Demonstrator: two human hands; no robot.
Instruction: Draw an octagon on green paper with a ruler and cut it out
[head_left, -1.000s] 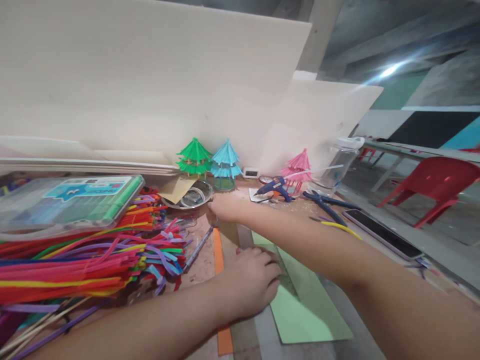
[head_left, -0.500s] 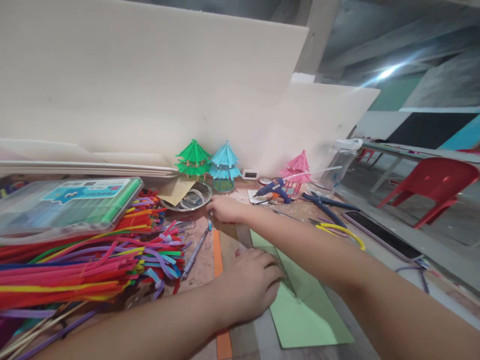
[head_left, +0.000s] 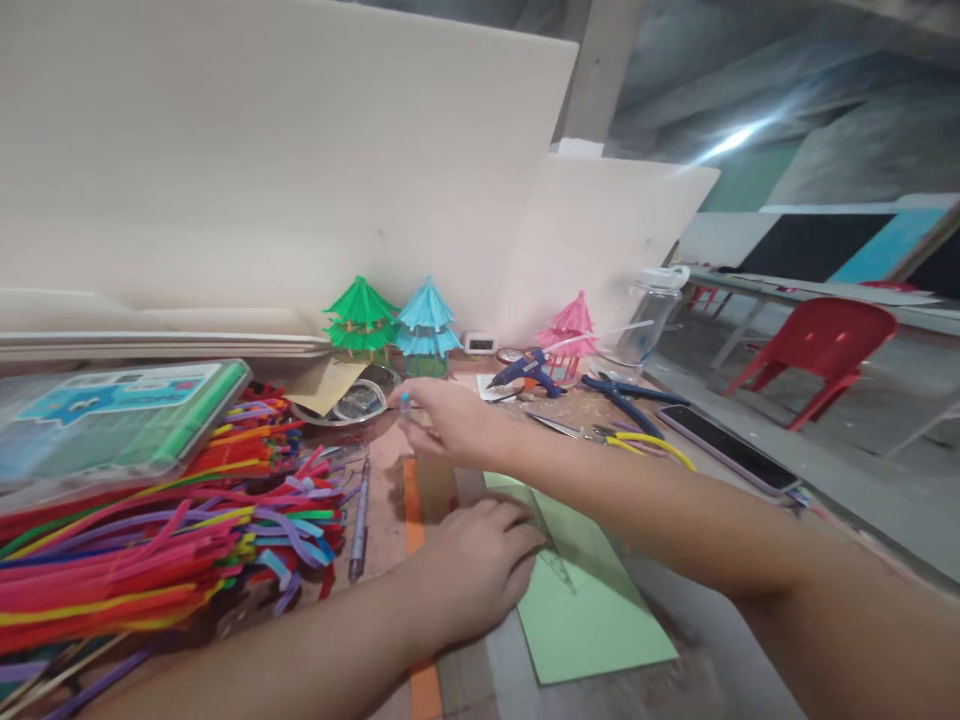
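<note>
My left hand (head_left: 484, 565) lies palm down, fingers slightly bent and apart, over the light green paper (head_left: 600, 620) and a clear set square (head_left: 559, 572). Its fingers cover most of the set square. My right hand (head_left: 454, 420) is closed and raised beyond the left one, pinching a slim blue-tipped thing (head_left: 406, 402); most of it is hidden, and I cannot tell its exact kind. An orange strip (head_left: 424, 690) runs beneath my left wrist. A purple pen (head_left: 360, 525) lies to the left of both hands.
Bundled pipe cleaners (head_left: 150, 560) and a plastic case (head_left: 120, 420) fill the left. Behind stand green (head_left: 361, 315), blue (head_left: 427, 315) and pink (head_left: 571, 325) paper towers. A glue gun (head_left: 529, 372), pliers (head_left: 622, 395), yellow-handled scissors (head_left: 652, 450) and phone (head_left: 727, 450) lie right.
My right hand has lifted the blue-tipped thing from beside the pen. The pen has swung to lie more upright in view. My left hand stays on the set square; the view has shifted right.
</note>
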